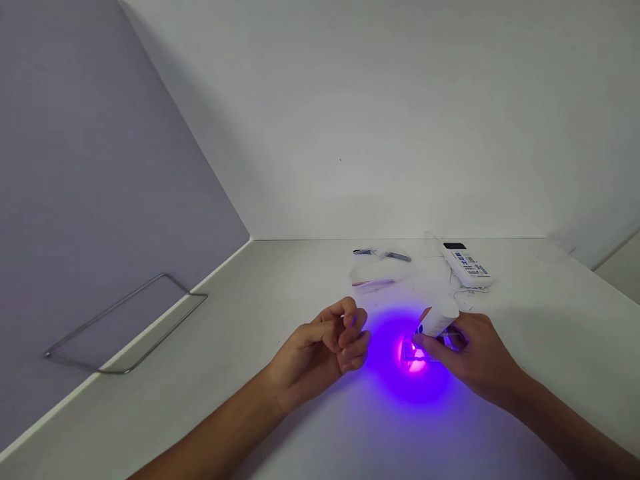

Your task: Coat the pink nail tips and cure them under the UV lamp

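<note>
Lower centre, the right hand (477, 360) is pinching a lamp (440, 320) over a glowing piece (415, 355) while the left hand (325, 347) is curling loosely, empty; a nudge could be shifting that piece.

Office cubicle: white desk (525, 300), grey partition (100, 167).

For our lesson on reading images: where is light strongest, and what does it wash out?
Head view: violet glow on the table, brightest pink under the lamp in the right hand, washing out whatever lies there; left hand tinted violet.
</note>
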A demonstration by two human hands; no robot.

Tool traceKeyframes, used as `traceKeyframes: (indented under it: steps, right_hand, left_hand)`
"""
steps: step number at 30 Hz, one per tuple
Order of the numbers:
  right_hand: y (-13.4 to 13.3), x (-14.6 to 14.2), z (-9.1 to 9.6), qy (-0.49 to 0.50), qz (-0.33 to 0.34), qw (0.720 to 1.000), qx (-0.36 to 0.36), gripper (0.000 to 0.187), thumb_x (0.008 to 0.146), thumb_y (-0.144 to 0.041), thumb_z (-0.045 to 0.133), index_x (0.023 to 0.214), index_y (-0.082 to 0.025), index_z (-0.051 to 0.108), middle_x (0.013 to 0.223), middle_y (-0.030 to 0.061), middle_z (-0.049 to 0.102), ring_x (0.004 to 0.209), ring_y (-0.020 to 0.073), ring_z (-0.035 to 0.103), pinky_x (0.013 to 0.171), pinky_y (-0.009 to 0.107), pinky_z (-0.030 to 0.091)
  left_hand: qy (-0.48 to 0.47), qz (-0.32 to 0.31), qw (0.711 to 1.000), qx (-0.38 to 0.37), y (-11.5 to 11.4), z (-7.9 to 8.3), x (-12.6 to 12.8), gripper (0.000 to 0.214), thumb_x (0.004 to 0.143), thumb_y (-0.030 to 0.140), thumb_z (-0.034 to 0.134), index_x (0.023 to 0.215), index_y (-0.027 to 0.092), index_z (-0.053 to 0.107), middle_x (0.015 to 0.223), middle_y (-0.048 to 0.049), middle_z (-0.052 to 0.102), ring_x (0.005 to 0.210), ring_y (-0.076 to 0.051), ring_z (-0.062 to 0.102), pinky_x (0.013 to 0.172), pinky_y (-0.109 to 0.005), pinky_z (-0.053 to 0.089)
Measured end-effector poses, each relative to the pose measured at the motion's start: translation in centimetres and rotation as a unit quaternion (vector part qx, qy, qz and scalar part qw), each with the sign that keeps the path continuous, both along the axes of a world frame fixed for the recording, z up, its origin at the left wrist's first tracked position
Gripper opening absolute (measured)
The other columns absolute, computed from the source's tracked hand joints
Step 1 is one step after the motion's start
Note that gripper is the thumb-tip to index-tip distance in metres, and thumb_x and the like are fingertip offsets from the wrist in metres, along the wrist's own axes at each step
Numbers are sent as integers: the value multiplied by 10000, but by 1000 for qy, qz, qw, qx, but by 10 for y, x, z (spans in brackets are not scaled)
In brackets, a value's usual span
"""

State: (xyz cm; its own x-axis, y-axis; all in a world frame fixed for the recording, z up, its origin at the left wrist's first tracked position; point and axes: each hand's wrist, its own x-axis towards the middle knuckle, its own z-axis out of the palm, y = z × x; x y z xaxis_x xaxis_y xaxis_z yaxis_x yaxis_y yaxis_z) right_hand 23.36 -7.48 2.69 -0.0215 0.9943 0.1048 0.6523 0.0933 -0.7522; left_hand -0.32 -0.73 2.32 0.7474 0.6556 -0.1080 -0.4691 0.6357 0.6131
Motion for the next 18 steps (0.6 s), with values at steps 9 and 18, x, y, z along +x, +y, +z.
traceKeyframes:
  steps: [9,18]
  right_hand:
    - [-1,0,-2,-1,6,1000,16,288,873,-449,643,721,-205,662,553,-43,482,494,102,391,467,229,341]
    - [0,1,-4,-17,8,1000,16,297,891,-466,625,752,-206,663,567,-31,522,502,108,427,467,233,369]
  left_hand:
    - [4,0,1000,6,-1,0,1,172,512,-9,520,587,140,478,581,36,405,524,-88,396,500,-216,324]
    - [23,-28,998,45,-3,-1,0,219,462,-11,491,566,140,371,566,40,386,528,-85,394,504,-224,268]
